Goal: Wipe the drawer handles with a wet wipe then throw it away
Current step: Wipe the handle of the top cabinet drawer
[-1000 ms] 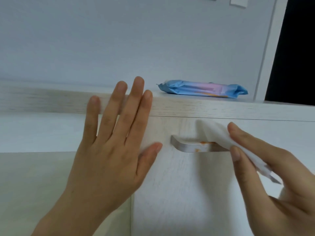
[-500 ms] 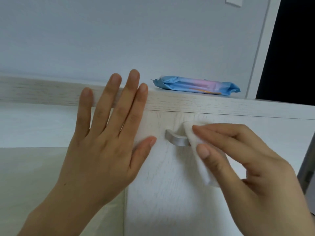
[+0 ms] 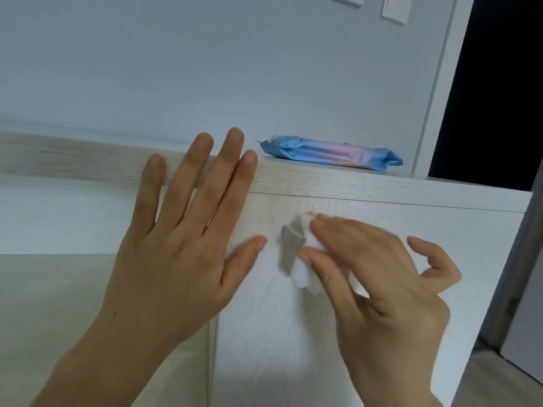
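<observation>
A silver drawer handle sticks out of the pale wood drawer front; only its left end shows. My right hand pinches a white wet wipe between thumb and fingers and presses it over the rest of the handle. The wipe hangs down below the thumb. My left hand lies flat with straight fingers against the drawer front and the cabinet's top edge, just left of the handle.
A blue and pink wet-wipe pack lies on the cabinet top behind the hands. A beige surface fills the lower left. A dark doorway stands at the right, with wall switches above.
My right hand has slid the wipe leftwards along the handle, from its right end to near its left end. The orange marks seen on the handle earlier are covered. My left hand stays put.
</observation>
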